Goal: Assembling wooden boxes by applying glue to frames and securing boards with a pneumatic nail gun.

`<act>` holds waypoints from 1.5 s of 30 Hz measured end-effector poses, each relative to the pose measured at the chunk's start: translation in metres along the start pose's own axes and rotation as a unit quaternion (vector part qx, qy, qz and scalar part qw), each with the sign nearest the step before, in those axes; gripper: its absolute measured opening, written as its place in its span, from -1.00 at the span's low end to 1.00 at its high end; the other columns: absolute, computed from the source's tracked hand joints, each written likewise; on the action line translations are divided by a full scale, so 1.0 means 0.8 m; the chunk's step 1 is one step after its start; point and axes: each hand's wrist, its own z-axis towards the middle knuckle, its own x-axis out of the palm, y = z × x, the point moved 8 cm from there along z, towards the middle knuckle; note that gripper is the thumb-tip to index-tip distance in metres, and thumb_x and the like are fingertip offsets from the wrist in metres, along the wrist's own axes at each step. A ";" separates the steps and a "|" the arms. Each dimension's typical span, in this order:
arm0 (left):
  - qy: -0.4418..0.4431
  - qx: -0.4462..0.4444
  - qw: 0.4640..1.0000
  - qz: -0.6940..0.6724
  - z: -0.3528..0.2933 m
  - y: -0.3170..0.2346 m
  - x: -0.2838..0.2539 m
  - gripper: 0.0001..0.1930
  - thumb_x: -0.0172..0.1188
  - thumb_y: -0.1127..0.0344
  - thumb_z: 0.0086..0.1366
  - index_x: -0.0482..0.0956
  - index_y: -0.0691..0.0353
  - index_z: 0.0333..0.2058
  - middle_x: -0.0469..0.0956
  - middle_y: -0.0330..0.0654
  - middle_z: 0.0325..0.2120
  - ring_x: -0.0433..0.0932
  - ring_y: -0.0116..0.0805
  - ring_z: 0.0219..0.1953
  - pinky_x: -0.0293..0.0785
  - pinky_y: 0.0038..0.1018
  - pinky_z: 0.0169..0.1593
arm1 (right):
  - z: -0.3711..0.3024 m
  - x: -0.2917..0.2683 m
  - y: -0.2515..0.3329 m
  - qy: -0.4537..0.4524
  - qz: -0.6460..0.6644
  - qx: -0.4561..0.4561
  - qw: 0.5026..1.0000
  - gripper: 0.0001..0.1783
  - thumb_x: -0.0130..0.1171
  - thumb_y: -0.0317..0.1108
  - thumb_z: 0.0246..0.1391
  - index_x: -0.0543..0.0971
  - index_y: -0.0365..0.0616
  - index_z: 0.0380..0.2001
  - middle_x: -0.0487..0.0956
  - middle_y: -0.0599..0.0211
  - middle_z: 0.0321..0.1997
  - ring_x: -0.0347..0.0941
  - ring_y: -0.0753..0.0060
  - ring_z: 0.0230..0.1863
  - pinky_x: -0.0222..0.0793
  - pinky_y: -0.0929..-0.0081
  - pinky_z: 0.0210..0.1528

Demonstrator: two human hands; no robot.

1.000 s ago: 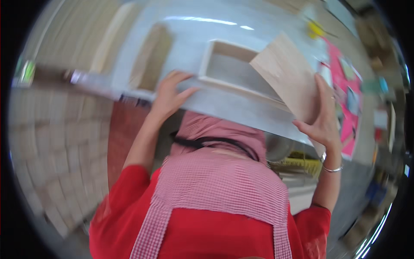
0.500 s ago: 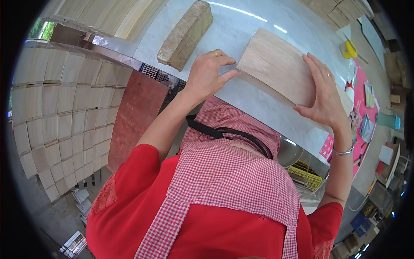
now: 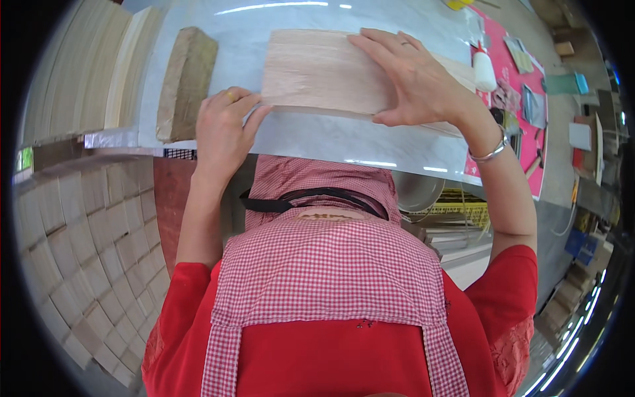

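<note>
A pale wooden board (image 3: pixel 317 69) lies lengthwise on the bluish-white tabletop (image 3: pixel 297 135). My right hand (image 3: pixel 413 79) spans its right part, thumb at the near edge and fingers over the far edge. Past that hand another pale wood piece (image 3: pixel 456 71) shows; whether it is separate I cannot tell. My left hand (image 3: pixel 225 122) is at the board's near left corner, its fingers bent and the thumb apart from them, its tips touching or almost touching the corner. Just left of that hand stands a long brown block (image 3: pixel 186 86), which looks wrapped in tape.
Stacked pale boards (image 3: pixel 99 73) rise at the left end of the table, with more wood piles (image 3: pixel 99 258) below. At right, a pink mat (image 3: pixel 499 40) bears a white glue bottle (image 3: pixel 484 69) and a hammer (image 3: pixel 534 164). A yellow crate (image 3: pixel 456 206) sits under the table.
The view has turned and shifted, so the table now runs level across it. My right hand still spans the board; my left hand stays near its left corner, thumb and forefinger closer together.
</note>
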 end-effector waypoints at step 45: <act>0.090 -0.067 0.990 -0.089 0.015 0.014 0.008 -0.80 0.40 0.39 0.11 0.67 0.39 -0.33 0.60 -0.07 -0.42 0.57 -0.13 -0.36 0.46 -0.37 -0.23 | -0.231 -0.028 -0.042 -0.186 0.066 0.325 0.925 -0.88 0.34 -0.51 -0.01 0.60 -0.33 -0.42 0.50 0.18 -0.54 0.38 0.28 -0.61 0.25 0.40 -0.52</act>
